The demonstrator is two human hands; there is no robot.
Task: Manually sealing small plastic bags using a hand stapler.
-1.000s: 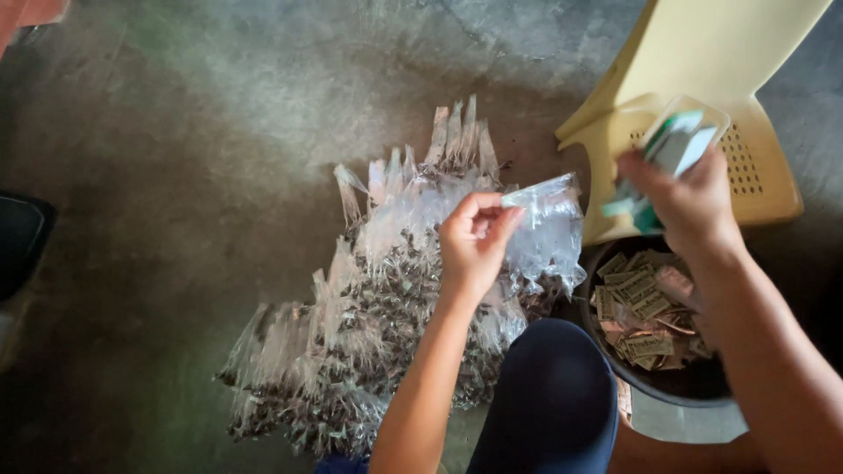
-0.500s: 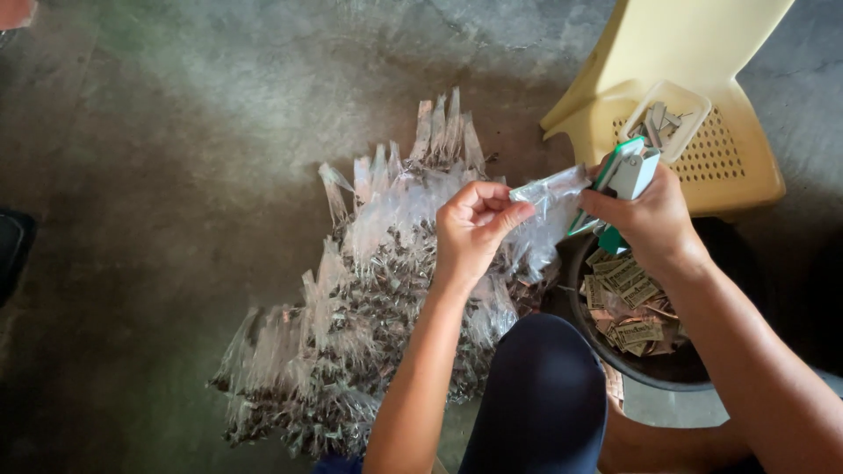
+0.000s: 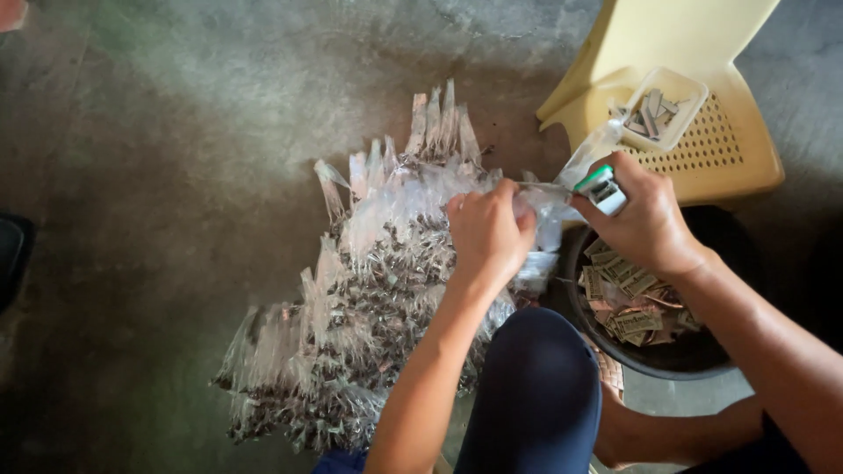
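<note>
My left hand (image 3: pixel 488 233) pinches the top of a small clear plastic bag (image 3: pixel 546 230) and holds it above the floor. My right hand (image 3: pixel 645 218) grips a green and white stapler (image 3: pixel 601 188) whose jaws sit at the bag's folded top. The two hands nearly touch over the bag. Below and left of them lies a big heap of filled clear plastic packets (image 3: pixel 351 298) with dark contents, spread on the concrete floor.
A dark round bowl (image 3: pixel 694 355) of folded paper slips sits under my right wrist. A yellow plastic stool (image 3: pixel 702 132) at the upper right carries a small clear tray (image 3: pixel 659 110) of metal pieces. My dark-clothed knee (image 3: pixel 536 395) is in the foreground.
My right hand has come down and left from the stool with the stapler to meet the bag in my left hand. The left hand lowered slightly.
</note>
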